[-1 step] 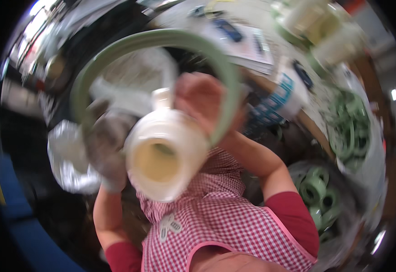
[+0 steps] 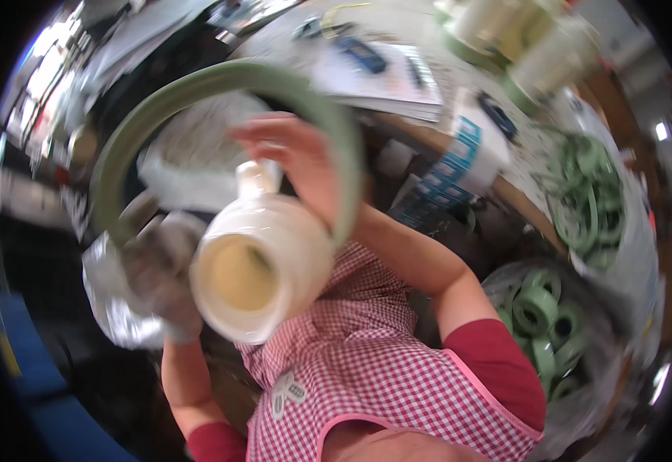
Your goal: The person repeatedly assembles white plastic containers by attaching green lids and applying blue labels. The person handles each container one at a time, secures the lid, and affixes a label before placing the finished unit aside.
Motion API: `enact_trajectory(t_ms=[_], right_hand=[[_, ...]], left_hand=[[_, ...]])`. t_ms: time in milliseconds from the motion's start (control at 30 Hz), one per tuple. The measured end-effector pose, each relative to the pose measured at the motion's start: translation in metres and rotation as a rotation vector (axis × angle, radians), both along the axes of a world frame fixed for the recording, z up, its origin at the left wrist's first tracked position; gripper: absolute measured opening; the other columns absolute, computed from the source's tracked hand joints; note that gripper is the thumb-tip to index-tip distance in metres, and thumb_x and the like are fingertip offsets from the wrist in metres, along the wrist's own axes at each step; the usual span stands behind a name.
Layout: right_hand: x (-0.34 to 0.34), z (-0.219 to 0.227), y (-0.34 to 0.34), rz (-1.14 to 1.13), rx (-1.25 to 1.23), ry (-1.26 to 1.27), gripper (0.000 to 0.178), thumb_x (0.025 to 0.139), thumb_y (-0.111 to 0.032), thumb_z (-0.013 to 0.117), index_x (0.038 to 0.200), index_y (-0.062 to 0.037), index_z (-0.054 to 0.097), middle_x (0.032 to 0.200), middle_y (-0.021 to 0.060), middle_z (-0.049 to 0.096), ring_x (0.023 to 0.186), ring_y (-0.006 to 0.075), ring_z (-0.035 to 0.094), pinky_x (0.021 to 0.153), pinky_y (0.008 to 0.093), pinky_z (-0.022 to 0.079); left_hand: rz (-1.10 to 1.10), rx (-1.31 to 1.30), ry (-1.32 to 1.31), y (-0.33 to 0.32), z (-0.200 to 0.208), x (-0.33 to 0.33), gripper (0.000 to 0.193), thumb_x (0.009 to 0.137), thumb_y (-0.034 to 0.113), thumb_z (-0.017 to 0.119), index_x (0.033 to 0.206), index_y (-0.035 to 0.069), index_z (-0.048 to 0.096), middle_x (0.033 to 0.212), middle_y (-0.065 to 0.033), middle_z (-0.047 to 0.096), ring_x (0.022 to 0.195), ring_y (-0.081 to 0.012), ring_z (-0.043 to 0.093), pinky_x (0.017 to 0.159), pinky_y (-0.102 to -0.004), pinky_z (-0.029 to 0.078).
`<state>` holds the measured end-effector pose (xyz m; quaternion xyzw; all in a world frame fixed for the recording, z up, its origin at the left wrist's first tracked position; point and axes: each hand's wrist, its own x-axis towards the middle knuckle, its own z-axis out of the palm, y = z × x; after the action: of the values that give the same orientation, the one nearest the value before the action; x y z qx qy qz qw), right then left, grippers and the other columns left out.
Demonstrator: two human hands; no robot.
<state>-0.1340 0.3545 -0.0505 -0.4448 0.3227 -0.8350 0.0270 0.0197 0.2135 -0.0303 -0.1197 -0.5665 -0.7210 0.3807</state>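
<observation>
My right hand (image 2: 294, 165) is bare, fingers curled around the narrow neck end of a big white roll of stretch film with a cream cardboard core (image 2: 263, 269); the grip is closed on it. The roll sits close under the camera, open core end facing up at me, blurred. My left hand (image 2: 159, 281) wears a grey work glove and is pressed against the left side of the roll; can't tell if its fingers close on anything. The hands are apart, one on each side of the roll.

A large pale green ring, a plastic hoop (image 2: 220, 85), arcs behind and around both hands; the right wrist passes through it. Crumpled clear plastic wrap (image 2: 117, 308) hangs just left of the glove.

Below is my red-and-white checked apron (image 2: 367, 362) over red sleeves.

Along the far edge of the bench (image 2: 436, 88) lie white papers (image 2: 367, 73) and a dark blue flat object (image 2: 361, 54). At the right end are cream rolls (image 2: 521, 38). Right of the bench, a bag of small green rings (image 2: 544, 316), and above it a tangle of green loops (image 2: 590, 200).
</observation>
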Motion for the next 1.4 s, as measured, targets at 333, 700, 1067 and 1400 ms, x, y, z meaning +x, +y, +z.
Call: enact_trajectory(t_ms=[333,700,1067,1400], right_hand=[[-0.076,0.043,0.148,-0.321,0.354,-0.258,0.042,0.104,-0.044,0.067,0.078,-0.0104,0.066,0.068,-0.0062,0.059,0.060,0.0080,0.055,0.055,0.0255,0.044],[-0.327,0.105,0.318,-1.868,0.226,0.322,0.036,0.096,-0.025,0.077,0.116,0.0038,0.070,0.093,0.0135,0.074,0.081,0.0284,0.069,0.077,0.0404,0.054],[-0.281,0.000,0.358,-1.494,0.902,-0.073,0.041,0.098,-0.036,0.076,0.124,-0.0052,0.071,0.117,0.0102,0.072,0.108,0.0235,0.069,0.103,0.0376,0.051],[-0.171,-0.060,0.346,-1.170,1.379,0.007,0.040,0.082,-0.040,0.089,0.110,-0.0119,0.082,0.116,0.0065,0.072,0.111,0.0279,0.065,0.101,0.0415,0.051]], left_hand=[[0.118,0.102,0.096,-0.154,0.002,0.005,0.076,0.113,0.055,0.033,0.151,-0.009,0.048,0.139,-0.0280,0.064,0.137,-0.0352,0.059,0.126,-0.0454,0.039],[0.347,0.329,-0.456,-0.116,-0.104,0.012,0.048,0.114,0.038,0.047,0.135,-0.004,0.060,0.105,-0.0096,0.068,0.101,-0.0195,0.068,0.106,-0.0361,0.056],[0.112,0.249,-0.588,-0.084,-0.131,-0.015,0.047,0.116,0.033,0.044,0.136,-0.007,0.059,0.098,-0.0091,0.067,0.096,-0.0177,0.064,0.105,-0.0421,0.052],[0.079,0.207,-0.642,-0.051,-0.116,-0.015,0.040,0.115,0.029,0.046,0.128,-0.004,0.064,0.095,-0.0092,0.070,0.091,-0.0199,0.065,0.107,-0.0447,0.051]])
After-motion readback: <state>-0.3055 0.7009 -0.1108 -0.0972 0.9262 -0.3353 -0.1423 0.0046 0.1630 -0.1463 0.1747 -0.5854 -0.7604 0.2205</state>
